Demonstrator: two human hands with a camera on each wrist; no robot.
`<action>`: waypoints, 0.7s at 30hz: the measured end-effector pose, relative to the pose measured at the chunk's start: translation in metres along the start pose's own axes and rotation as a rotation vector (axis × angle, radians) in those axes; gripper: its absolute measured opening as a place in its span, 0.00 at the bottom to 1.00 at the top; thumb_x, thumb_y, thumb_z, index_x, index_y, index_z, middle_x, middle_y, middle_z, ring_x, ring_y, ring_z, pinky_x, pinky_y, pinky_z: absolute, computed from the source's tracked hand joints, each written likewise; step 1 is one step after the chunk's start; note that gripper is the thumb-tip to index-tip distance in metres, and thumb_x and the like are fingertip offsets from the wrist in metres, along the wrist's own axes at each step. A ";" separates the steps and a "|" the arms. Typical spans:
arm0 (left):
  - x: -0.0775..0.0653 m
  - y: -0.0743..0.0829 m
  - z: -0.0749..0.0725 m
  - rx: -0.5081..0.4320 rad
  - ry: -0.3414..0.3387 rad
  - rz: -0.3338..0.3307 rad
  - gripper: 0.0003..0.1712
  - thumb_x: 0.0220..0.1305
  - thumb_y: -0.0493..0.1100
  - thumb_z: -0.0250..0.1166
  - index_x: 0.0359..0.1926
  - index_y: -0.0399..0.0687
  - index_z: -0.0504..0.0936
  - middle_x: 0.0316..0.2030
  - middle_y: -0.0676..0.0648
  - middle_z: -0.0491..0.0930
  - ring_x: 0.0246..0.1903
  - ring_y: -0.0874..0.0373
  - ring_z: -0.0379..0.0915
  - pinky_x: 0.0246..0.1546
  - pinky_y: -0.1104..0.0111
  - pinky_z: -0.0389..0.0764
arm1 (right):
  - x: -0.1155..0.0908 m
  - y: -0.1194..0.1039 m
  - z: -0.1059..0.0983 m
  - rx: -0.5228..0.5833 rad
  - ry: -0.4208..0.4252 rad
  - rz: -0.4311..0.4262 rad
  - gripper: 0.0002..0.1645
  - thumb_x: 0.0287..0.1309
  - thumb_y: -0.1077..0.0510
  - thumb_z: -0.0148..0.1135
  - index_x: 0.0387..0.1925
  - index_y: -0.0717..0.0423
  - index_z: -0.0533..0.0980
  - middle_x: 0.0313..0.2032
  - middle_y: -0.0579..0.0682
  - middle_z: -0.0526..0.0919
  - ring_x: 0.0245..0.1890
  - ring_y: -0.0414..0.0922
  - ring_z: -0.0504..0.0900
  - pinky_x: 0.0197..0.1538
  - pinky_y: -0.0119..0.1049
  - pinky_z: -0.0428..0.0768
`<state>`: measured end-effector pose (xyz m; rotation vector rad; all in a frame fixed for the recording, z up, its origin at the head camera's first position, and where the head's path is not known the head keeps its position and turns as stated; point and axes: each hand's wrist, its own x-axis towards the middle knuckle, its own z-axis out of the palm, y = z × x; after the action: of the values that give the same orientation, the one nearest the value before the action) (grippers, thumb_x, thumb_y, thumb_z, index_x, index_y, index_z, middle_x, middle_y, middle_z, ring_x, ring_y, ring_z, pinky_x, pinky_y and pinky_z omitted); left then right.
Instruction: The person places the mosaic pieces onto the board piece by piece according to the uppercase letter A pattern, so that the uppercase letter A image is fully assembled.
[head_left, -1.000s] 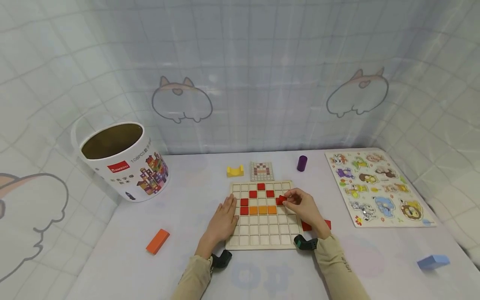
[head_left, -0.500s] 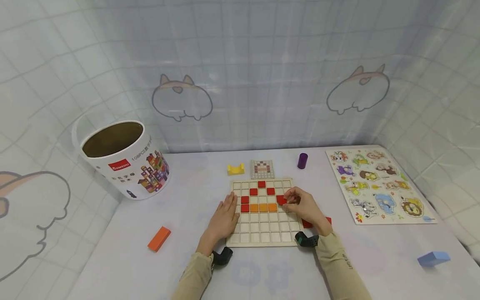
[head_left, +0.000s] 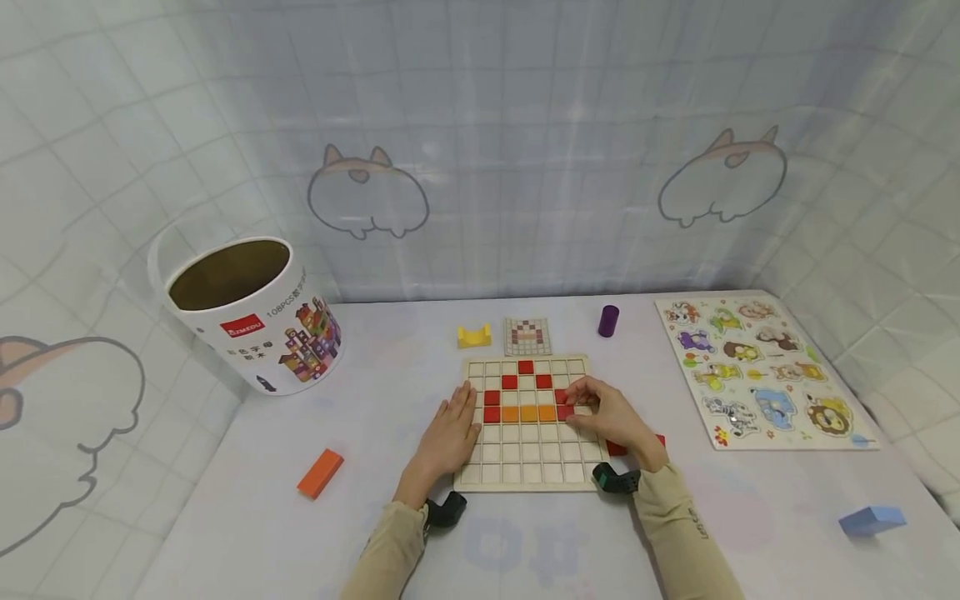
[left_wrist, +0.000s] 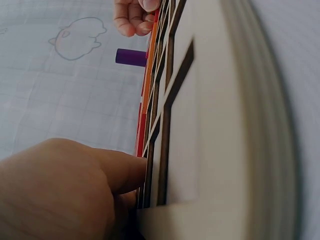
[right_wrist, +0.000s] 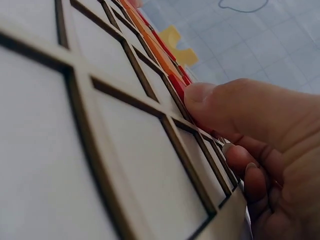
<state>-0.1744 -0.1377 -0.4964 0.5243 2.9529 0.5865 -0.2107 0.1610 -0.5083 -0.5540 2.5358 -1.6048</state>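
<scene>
A wooden grid board bears a peaked outline of red square tiles over a row of orange tiles. My left hand lies along the board's left edge with its fingers extended. At the right end of the orange row, my right hand holds a red tile with thumb and fingertips, at its cell. Another red tile shows just above, partly hidden by the fingers. In the right wrist view the thumb presses at a red tile's edge.
More red tiles lie beneath my right wrist. A pattern card, yellow block and purple cylinder stand behind the board. A white bucket is left, near an orange block; an animal puzzle and blue block are right.
Two red tiles overlapped at the upper right cell earlier; now one shows there and one at the right end of the orange row. My right hand shifted slightly toward me; the left stayed.
</scene>
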 end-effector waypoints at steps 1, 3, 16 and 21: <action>0.000 0.000 0.000 -0.001 0.001 0.001 0.35 0.74 0.45 0.47 0.73 0.31 0.51 0.76 0.36 0.46 0.75 0.41 0.43 0.74 0.48 0.49 | 0.000 0.000 0.000 0.006 -0.003 0.003 0.19 0.47 0.65 0.73 0.43 0.55 0.77 0.39 0.51 0.82 0.39 0.40 0.76 0.44 0.26 0.75; 0.001 0.000 0.001 -0.005 -0.002 0.000 0.35 0.73 0.44 0.48 0.73 0.31 0.51 0.75 0.35 0.46 0.75 0.41 0.43 0.74 0.47 0.49 | 0.000 0.000 -0.001 0.017 -0.010 0.008 0.20 0.48 0.64 0.73 0.44 0.55 0.77 0.39 0.51 0.82 0.39 0.39 0.76 0.44 0.26 0.75; 0.001 0.002 -0.002 -0.001 -0.001 -0.004 0.35 0.73 0.44 0.48 0.73 0.32 0.51 0.75 0.36 0.47 0.75 0.41 0.44 0.74 0.47 0.50 | -0.003 0.005 -0.018 0.148 0.105 -0.037 0.24 0.56 0.67 0.65 0.54 0.70 0.70 0.41 0.61 0.81 0.37 0.32 0.76 0.43 0.23 0.75; 0.001 0.001 -0.002 0.002 -0.006 -0.005 0.35 0.74 0.45 0.48 0.73 0.32 0.51 0.75 0.36 0.46 0.75 0.41 0.43 0.74 0.48 0.50 | -0.011 0.003 -0.037 0.123 0.182 0.007 0.25 0.56 0.67 0.65 0.55 0.69 0.69 0.42 0.61 0.80 0.37 0.32 0.75 0.43 0.22 0.74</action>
<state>-0.1750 -0.1367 -0.4943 0.5183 2.9482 0.5804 -0.2105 0.1976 -0.4955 -0.4035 2.5342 -1.8730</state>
